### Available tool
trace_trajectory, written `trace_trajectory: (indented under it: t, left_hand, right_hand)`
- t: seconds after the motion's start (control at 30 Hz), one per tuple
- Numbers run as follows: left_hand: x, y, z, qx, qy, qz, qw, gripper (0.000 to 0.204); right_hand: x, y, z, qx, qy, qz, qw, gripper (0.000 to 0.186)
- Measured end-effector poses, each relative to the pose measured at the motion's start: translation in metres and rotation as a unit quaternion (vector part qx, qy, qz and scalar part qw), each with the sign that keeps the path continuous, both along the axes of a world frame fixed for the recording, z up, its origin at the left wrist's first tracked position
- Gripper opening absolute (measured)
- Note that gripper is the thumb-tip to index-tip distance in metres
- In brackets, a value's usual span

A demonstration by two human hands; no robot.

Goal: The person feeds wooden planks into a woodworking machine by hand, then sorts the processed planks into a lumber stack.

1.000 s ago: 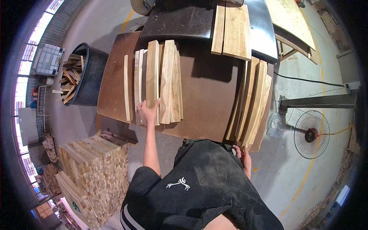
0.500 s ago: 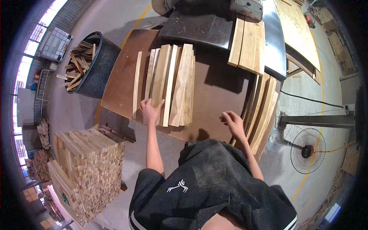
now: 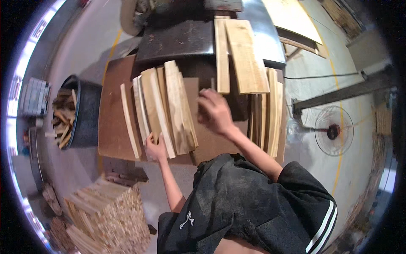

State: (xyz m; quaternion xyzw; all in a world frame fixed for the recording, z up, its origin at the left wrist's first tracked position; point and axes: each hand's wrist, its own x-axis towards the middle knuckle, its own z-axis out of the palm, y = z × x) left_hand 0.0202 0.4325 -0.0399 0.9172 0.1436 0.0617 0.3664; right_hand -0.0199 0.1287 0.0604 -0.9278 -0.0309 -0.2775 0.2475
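At the near end of a loose row of wooden strips, my left hand (image 3: pixel 155 147) grips a wooden strip (image 3: pixel 153 101) between thumb and fingers. Other pale strips lie beside it, including a wide one (image 3: pixel 176 106) on the right of the row and a thin one (image 3: pixel 130 120) apart on the left. My right hand (image 3: pixel 215 112) is over the brown tabletop (image 3: pixel 112 127), between this row and two boards (image 3: pixel 247 59) that jut out from the machine. Motion smears its fingers, so whether they hold anything does not show.
A second group of strips (image 3: pixel 275 122) lies along the table's right side. The dark machine bed (image 3: pixel 177 40) borders the table's far side. On the left stand a black bin (image 3: pixel 86 114) of offcuts and a large stack of strips (image 3: pixel 122 211). A fan (image 3: pixel 334 130) stands at right.
My right hand has moved left and away from me, toward the row of strips. My left hand stays at the strips' near end. The whole view has shifted and turned.
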Motion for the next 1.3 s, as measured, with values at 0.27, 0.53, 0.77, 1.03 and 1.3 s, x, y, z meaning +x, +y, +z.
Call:
trace_trajectory:
  t: [0.27,0.53,0.77,1.03,1.3]
  left_hand:
    - [0.014,-0.219,0.034,-0.163,-0.094,-0.351,0.917,0.055]
    - [0.05,-0.322,-0.018,-0.377,0.327,-0.315,0.807,0.081]
    - [-0.02,-0.298,-0.014,-0.594,0.296,-0.266,0.699,0.053]
    - [-0.062,-0.246,-0.045,-0.641,0.23,-0.208,0.702,0.037]
    - [-0.001,-0.201,0.021,-0.593,0.21,-0.269,0.729,0.064]
  right_hand:
    - [-0.055,-0.231,-0.032,0.006,0.135,-0.492,0.86,0.083]
    - [-0.072,-0.181,-0.038,0.019,0.22,-0.505,0.835,0.09]
    - [-0.108,-0.122,-0.032,0.142,0.258,-0.477,0.828,0.088]
    - [-0.156,-0.081,-0.001,0.575,0.169,-0.355,0.718,0.063]
    - [-0.114,-0.22,-0.001,0.581,0.167,-0.253,0.755,0.054]
